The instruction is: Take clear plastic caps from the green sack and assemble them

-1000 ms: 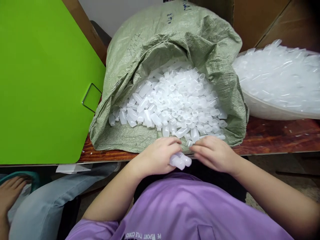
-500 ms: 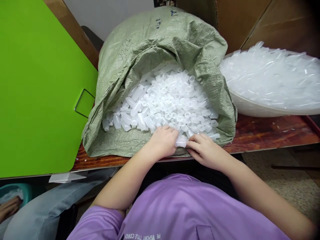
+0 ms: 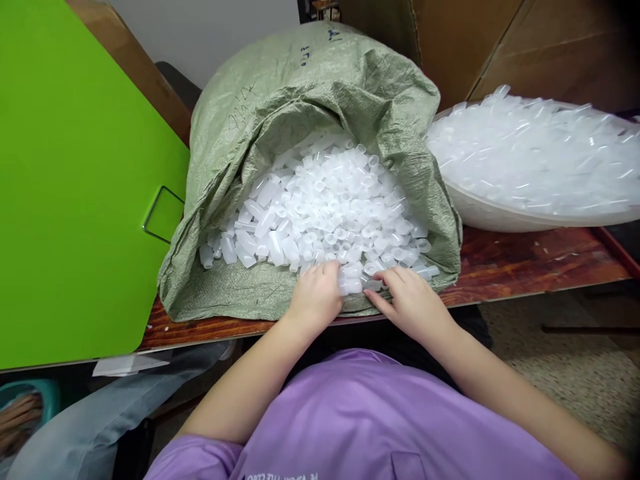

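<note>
A green woven sack (image 3: 280, 120) lies open on a wooden table (image 3: 525, 267), spilling a heap of small translucent white plastic caps (image 3: 325, 207). My left hand (image 3: 317, 297) rests at the heap's near edge, fingers curled around a few caps (image 3: 350, 283). My right hand (image 3: 410, 300) lies just to the right of it at the sack's mouth, fingertips touching the caps at the heap's edge. Both hands sit close together above my purple shirt.
A large white basin (image 3: 500, 213) heaped with clear plastic pieces stands at the right on the table. A bright green board (image 3: 75, 200) leans at the left. Cardboard boxes (image 3: 500, 47) stand behind. Another person's leg in jeans (image 3: 75, 427) shows at lower left.
Both hands have moved forward from the table's edge into the near edge of the cap heap, the left still carrying caps. The view has shifted slightly, so everything sits further left.
</note>
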Demonstrator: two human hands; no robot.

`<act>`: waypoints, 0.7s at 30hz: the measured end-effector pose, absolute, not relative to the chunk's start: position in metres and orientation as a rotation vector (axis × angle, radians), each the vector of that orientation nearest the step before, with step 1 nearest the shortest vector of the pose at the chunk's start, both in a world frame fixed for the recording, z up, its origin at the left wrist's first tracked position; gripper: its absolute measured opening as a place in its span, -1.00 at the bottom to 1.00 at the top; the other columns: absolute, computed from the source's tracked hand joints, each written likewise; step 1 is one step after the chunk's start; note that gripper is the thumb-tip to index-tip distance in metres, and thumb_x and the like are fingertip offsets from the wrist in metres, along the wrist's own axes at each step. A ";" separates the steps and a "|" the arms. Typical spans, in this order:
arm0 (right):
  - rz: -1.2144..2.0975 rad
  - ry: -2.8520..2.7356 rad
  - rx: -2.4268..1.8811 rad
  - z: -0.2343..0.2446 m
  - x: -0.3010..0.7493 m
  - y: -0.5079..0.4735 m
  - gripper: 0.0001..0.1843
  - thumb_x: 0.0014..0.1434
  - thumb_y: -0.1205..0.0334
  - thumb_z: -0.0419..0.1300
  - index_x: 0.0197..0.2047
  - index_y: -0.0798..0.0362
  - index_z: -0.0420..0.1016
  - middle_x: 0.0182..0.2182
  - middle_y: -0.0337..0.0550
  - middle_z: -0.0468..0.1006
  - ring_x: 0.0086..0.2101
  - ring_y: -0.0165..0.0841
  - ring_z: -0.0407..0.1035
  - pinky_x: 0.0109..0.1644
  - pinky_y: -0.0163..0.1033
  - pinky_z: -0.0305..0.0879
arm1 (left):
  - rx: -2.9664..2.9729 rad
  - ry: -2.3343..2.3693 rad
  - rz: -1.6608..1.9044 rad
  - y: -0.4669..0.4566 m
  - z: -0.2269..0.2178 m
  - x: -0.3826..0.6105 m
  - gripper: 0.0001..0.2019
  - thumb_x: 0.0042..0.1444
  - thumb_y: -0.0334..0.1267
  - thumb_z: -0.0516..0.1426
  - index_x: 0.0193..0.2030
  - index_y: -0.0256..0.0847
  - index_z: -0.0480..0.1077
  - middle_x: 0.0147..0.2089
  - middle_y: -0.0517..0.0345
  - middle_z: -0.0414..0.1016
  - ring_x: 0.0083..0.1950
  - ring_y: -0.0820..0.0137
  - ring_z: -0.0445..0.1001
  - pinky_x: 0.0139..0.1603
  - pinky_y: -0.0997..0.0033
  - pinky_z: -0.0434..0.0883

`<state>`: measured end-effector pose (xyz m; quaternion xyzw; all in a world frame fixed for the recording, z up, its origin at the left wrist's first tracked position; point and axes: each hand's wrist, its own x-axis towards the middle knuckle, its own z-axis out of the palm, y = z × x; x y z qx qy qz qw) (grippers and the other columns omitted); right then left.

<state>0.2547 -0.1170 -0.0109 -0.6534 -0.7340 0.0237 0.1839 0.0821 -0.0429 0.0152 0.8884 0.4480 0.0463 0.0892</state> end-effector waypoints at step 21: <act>0.359 -1.937 -1.250 -0.001 0.247 -0.108 -0.61 0.26 0.12 0.07 0.11 0.06 0.35 -0.26 -0.07 0.50 -0.26 -0.38 0.43 -0.20 -0.28 0.42 | 2.649 0.843 0.789 -0.057 0.001 0.037 -0.72 0.19 -0.23 0.06 0.00 -0.29 0.32 -0.05 -0.12 0.49 -0.04 0.22 0.47 -0.05 0.24 0.44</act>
